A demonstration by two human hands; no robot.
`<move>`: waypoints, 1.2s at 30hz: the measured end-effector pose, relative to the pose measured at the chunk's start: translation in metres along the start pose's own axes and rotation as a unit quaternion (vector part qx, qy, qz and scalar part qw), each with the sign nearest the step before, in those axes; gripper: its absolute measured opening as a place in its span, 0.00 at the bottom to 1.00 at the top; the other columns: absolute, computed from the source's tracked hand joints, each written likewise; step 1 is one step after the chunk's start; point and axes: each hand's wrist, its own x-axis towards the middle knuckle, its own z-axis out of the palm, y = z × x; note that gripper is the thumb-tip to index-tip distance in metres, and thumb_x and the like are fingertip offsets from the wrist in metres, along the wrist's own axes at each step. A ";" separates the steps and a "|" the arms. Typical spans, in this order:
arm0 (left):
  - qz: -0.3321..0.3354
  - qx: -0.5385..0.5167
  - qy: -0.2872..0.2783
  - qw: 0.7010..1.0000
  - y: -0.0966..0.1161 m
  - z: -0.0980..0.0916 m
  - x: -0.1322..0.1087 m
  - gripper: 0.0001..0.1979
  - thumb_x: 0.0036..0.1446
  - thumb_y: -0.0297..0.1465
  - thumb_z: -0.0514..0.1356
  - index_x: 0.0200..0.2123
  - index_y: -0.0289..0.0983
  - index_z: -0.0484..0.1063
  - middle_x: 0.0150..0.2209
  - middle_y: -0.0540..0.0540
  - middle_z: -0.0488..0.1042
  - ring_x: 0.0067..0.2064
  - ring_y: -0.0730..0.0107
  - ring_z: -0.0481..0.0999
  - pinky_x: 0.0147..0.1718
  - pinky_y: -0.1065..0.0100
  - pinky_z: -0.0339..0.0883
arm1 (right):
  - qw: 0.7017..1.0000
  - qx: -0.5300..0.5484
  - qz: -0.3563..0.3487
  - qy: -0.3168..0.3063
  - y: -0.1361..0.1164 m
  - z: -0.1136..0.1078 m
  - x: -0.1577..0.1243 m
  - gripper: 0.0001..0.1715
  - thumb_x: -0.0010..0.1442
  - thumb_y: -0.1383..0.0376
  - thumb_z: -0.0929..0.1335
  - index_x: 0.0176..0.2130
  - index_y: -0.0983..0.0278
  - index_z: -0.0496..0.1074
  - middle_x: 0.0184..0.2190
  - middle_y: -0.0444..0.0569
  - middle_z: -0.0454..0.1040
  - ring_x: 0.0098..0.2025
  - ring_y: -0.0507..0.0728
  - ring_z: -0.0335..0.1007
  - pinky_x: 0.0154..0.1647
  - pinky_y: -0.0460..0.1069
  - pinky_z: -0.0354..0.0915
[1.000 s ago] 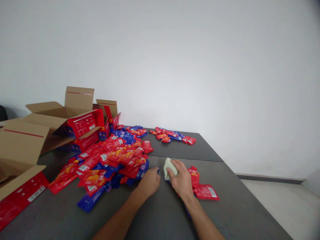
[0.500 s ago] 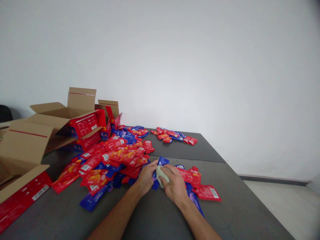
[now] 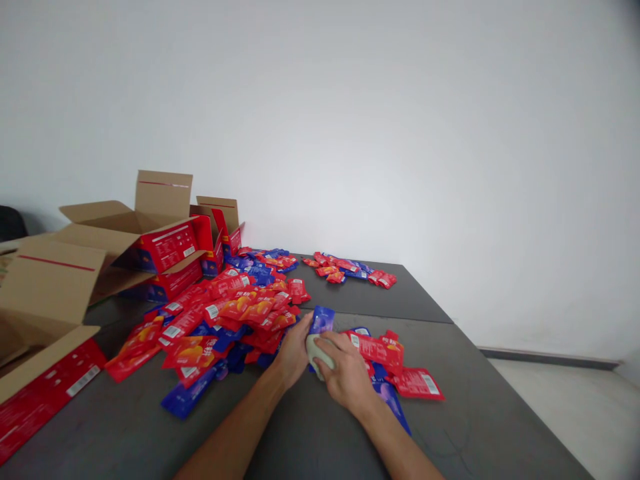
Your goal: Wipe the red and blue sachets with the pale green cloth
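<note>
Head camera: both forearms are slanting in from the lower edge and converging over the dark table (image 3: 500, 413); the left hand (image 3: 291, 352) is standing on its side, palm turned inward, its fingers closing along the left edge of a blue sachet (image 3: 323, 317), though how the fingertips are sitting is partly hidden; the right hand (image 3: 347, 373) is lying knuckles up, wrist angled inward, fingers curling snugly around a pale cloth (image 3: 315, 347) and pressing it against the sachet's front; the sachet is sitting between the two hands, its top end showing above the cloth; whether its lower end is touching the table I cannot tell; a heap of red and blue sachets (image 3: 245, 310) is lying left of the left hand; a smaller group of sachets (image 3: 383, 353) is lying just right of the right hand.
</note>
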 end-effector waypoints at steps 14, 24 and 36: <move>0.100 0.138 0.104 0.980 -0.001 -0.018 0.005 0.25 0.47 0.29 0.66 0.52 0.38 0.74 0.35 0.48 0.78 0.30 0.73 0.73 0.29 0.72 0.64 | 0.975 0.054 0.115 0.184 0.012 -0.013 0.008 0.17 0.59 0.62 0.72 0.49 0.61 0.77 0.50 0.55 0.75 0.51 0.63 0.73 0.55 0.59 0.70; 0.041 0.131 0.065 0.988 -0.012 -0.019 0.007 0.24 0.47 0.31 0.68 0.50 0.36 0.77 0.35 0.47 0.79 0.33 0.71 0.76 0.32 0.72 0.66 | 0.984 0.088 0.060 0.141 0.004 -0.009 0.006 0.18 0.61 0.62 0.71 0.51 0.61 0.75 0.51 0.55 0.75 0.53 0.62 0.71 0.56 0.58 0.69; -0.099 -0.039 0.041 0.994 -0.012 -0.008 0.000 0.14 0.61 0.37 0.60 0.36 0.30 0.77 0.28 0.44 0.78 0.25 0.71 0.74 0.22 0.73 0.65 | 0.993 0.056 0.023 0.100 0.008 0.000 0.000 0.20 0.62 0.63 0.71 0.55 0.57 0.74 0.55 0.53 0.72 0.55 0.62 0.70 0.58 0.58 0.68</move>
